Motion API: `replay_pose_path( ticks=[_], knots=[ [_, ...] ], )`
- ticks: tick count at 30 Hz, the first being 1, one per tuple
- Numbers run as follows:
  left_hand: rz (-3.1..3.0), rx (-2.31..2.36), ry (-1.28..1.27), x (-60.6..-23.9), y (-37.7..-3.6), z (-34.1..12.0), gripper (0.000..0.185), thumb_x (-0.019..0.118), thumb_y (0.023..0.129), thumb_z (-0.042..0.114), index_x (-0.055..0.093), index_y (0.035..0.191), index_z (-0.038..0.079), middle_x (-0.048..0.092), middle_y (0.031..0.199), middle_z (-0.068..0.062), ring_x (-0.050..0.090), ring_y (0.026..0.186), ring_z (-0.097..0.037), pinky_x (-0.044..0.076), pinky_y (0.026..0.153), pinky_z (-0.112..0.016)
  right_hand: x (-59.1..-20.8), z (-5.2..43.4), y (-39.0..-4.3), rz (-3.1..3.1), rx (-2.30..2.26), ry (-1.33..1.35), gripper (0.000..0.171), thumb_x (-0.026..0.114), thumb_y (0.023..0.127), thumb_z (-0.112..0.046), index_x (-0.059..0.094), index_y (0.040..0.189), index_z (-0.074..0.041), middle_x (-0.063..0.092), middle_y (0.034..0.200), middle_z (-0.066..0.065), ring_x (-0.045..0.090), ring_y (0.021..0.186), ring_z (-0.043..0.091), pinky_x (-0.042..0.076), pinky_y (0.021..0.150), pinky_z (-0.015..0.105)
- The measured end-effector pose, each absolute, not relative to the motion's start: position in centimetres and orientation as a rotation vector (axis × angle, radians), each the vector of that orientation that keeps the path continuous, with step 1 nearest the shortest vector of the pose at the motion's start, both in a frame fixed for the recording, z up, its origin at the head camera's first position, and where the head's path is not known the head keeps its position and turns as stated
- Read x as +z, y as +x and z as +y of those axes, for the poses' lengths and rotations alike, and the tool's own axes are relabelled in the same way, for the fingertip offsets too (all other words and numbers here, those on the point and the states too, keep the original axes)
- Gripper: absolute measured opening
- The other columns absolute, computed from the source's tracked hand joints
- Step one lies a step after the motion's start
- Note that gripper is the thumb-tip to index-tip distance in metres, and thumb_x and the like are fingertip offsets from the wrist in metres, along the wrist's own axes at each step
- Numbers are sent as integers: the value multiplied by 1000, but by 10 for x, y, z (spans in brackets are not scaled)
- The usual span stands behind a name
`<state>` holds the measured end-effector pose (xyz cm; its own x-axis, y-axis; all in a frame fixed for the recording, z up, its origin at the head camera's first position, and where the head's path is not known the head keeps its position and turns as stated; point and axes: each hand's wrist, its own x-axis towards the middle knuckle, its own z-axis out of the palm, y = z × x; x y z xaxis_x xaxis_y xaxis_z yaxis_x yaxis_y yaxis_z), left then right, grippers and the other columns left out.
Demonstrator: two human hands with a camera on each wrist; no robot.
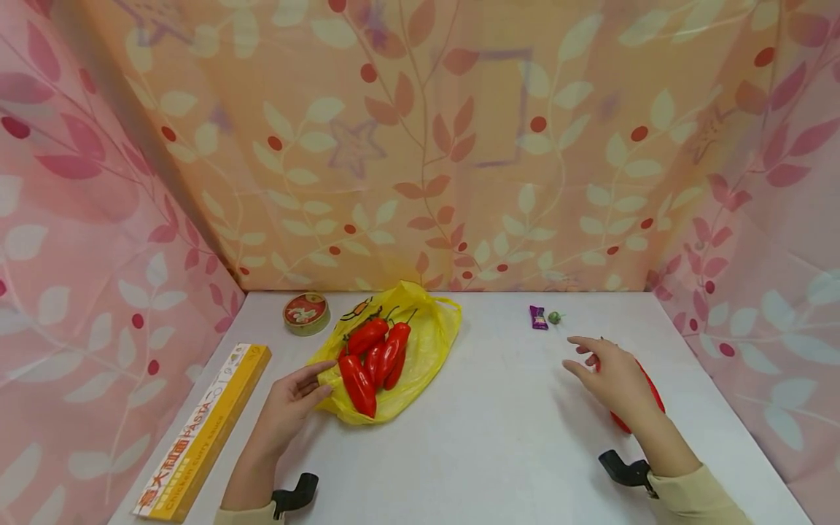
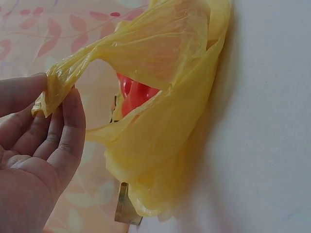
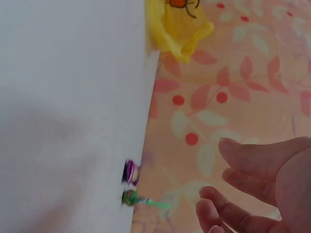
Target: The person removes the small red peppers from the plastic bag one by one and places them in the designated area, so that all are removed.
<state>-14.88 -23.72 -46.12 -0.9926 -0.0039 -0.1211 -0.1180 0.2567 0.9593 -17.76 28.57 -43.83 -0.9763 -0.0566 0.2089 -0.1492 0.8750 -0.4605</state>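
**op_remote:** Quick status from my feed. Lower-left-of-centre in the head view, the yellow plastic bag point(image 1: 400, 350) lies on the white desk point(image 1: 499, 437) with four or so red peppers point(image 1: 374, 357) on or in its mouth. My left hand point(image 1: 292, 405) has the near edge of the bag pinched between thumb and fingers; the left wrist view shows that corner of film point(image 2: 58, 87) twisted up off the desk, with red showing through the opening. So the bag is being held open or lifted at one side, not carried.

**gridwatcher:** And the right hand? Looks like there's something red under it.

**op_remote:** Yeah, the right hand point(image 1: 613, 375) hovers at the right of the frame, fingers spread and loose, gripping nothing as far as I can see. One more red pepper point(image 1: 646, 397) lies on the desk partly hidden behind it. Can't tell whether the hand touches it. The right wrist view just shows relaxed fingers point(image 3: 252, 160) over the desk edge.

**gridwatcher:** So how far along would you call it?

**op_remote:** My read: most peppers are together at the bag, one sits well apart on the right. If they're going in, that one is left; if coming out, only one is done. The purple candy point(image 1: 538, 317) and green lollipop point(image 1: 555, 317) up behind the right hand, the round tin point(image 1: 305, 313) and the pasta box point(image 1: 203, 430) at left sit untouched.
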Motion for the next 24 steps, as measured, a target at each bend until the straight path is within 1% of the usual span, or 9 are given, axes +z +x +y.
replay_pose_path(
  ticks=[3,5,10,17,24],
  knots=[
    [2411,1863,-109,-461,-149,-238,43,67,98,15,60,140,16,57,144,-11,58,127,-26,54,95,-20,-437,272,-181,-2829,775,179,52,76,90,-36,64,134,-10,71,115,17,64,97,32,54,79,54],
    [2404,1872,-101,-461,-149,-238,42,67,98,15,60,140,15,58,144,-11,58,126,-26,53,95,-20,-436,263,-183,-2814,827,192,53,76,90,-36,63,135,-11,71,117,17,65,99,33,57,79,53],
    [2391,1884,-92,-461,-149,-237,42,67,98,14,61,139,14,58,143,-12,59,125,-26,54,95,-20,-440,238,-190,-2786,954,242,50,76,91,-34,64,135,-15,71,118,14,67,100,31,62,74,44],
    [2384,1877,-114,-462,-149,-236,42,68,97,15,61,139,14,58,143,-12,59,124,-26,54,95,-20,-441,199,-198,-2766,1056,316,46,78,90,-30,66,132,-17,73,118,7,67,100,25,60,78,40],
    [2419,1848,-107,-465,-150,-238,42,69,97,17,62,138,16,59,142,-10,59,123,-24,54,94,-19,-442,167,-209,-2726,1131,403,44,79,88,-31,69,129,-19,74,114,3,69,95,20,57,74,34]
  ],
)
